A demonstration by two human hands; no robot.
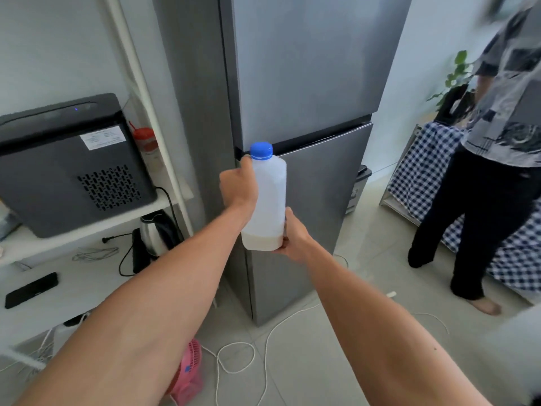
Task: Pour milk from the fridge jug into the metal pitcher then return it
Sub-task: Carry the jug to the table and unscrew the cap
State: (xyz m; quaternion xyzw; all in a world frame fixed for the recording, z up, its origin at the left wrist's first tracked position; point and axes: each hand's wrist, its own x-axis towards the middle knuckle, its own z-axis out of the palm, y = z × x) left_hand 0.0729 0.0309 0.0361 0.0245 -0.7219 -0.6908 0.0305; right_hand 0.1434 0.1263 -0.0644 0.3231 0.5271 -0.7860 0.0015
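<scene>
A translucent plastic milk jug (270, 197) with a blue screw cap (261, 150) is held upright in front of the grey fridge (307, 83). A thin layer of milk lies in its bottom. My left hand (238, 186) grips the jug's upper left side near the handle. My right hand (292, 238) holds the jug's lower right corner from below. Both fridge doors look closed, and the jug sits level with the gap between them. The metal pitcher is not in view.
A black appliance (70, 165) stands on a white shelf at left, with a kettle (155, 232) and cables below. White cord (243, 358) and a pink fan (188, 373) lie on the floor. A person (497, 159) stands at right by a checked cloth (421, 171).
</scene>
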